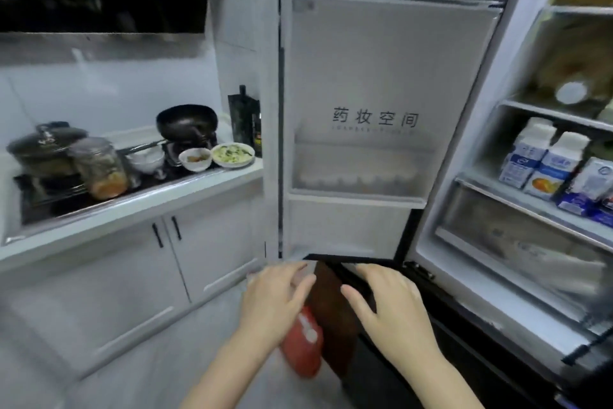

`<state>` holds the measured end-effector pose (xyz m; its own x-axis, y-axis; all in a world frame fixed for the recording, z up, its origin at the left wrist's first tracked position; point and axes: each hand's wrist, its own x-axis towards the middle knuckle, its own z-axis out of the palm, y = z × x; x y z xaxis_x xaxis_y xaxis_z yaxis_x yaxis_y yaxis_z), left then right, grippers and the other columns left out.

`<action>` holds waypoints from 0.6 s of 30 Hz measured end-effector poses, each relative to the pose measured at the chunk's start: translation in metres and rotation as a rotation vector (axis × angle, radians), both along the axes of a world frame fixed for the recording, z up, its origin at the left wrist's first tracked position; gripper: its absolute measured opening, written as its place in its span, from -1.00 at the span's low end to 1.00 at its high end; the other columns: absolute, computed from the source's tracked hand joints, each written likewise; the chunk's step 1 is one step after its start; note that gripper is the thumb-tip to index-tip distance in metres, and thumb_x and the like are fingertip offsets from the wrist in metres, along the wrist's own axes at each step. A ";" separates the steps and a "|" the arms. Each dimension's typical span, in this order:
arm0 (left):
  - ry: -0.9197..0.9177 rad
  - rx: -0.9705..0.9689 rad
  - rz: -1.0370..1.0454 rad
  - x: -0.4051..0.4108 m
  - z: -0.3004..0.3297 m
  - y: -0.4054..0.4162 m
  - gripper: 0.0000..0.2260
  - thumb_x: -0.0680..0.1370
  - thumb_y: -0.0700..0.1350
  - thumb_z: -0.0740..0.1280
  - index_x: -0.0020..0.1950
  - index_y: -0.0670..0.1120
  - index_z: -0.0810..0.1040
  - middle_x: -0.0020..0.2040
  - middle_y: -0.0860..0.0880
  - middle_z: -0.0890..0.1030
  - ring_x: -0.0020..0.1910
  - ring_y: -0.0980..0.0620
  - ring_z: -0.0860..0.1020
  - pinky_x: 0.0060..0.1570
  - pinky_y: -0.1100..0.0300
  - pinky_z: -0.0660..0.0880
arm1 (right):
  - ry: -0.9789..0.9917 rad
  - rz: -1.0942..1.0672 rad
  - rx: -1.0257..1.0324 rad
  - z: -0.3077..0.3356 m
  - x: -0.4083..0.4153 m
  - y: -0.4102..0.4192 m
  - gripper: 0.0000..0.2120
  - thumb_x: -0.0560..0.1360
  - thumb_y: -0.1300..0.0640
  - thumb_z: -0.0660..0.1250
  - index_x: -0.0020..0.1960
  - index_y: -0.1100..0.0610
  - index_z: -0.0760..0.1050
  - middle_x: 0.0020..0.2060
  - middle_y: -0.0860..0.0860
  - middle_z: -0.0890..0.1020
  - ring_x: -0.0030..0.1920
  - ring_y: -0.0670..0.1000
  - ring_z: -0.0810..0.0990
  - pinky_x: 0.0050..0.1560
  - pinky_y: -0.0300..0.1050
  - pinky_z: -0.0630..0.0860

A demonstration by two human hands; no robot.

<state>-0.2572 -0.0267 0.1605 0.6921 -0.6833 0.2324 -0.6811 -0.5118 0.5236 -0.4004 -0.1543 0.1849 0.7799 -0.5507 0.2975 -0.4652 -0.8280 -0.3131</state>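
I stand before an open fridge. Its left door [381,77] is swung wide, showing white door bins; the lower bin [358,173] holds pale items behind a frosted wall. My left hand [275,299] and my right hand [388,306] hover side by side just below the door's bottom edge, fingers extended and relaxed, holding nothing. Beneath the hands, on the floor, I see a red slipper [303,349] and a dark brown shape [335,315] beside it.
Fridge shelves at right hold milk cartons [544,160] and a clear drawer [517,236]. On the left counter [132,206] stand a lidded pot [46,146], a jar [99,166], a black wok [187,122], bowls [195,159] and a plate of food [233,155]. White cabinets [132,276] below.
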 end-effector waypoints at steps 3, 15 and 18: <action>-0.023 -0.018 0.095 0.036 0.020 0.023 -0.59 0.57 0.23 0.11 0.31 0.09 0.49 0.25 0.08 0.58 0.26 0.06 0.49 0.18 0.15 0.38 | -0.053 0.067 -0.085 0.020 0.042 0.017 -0.46 0.45 -0.28 0.03 0.20 0.02 0.51 0.09 -0.05 0.63 0.15 0.03 0.57 0.18 0.00 0.43; 0.307 -0.334 -0.036 0.162 0.097 -0.005 -0.65 0.62 -0.13 0.05 0.41 -0.08 0.30 0.36 -0.15 0.44 0.30 -0.13 0.43 0.17 0.10 0.39 | -0.264 0.290 -0.745 0.157 0.225 0.065 -0.72 0.43 -0.04 0.28 -0.04 0.16 0.57 -0.11 0.06 0.65 0.03 0.11 0.60 0.26 0.11 0.41; 0.350 -0.413 -0.168 0.172 0.113 -0.019 -0.65 0.66 -0.06 0.04 0.45 -0.05 0.25 0.38 -0.10 0.42 0.28 -0.07 0.43 0.11 0.12 0.38 | -0.128 0.170 -0.956 0.189 0.258 0.049 -0.86 0.37 0.12 0.37 -0.16 0.19 0.58 -0.17 0.11 0.66 0.12 0.18 0.57 0.35 0.31 0.29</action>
<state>-0.0854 -0.0458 0.2738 0.6656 -0.6919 0.2797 -0.4851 -0.1163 0.8667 -0.1424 -0.1057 0.3744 0.7573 0.0831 0.6477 -0.3258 -0.8115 0.4851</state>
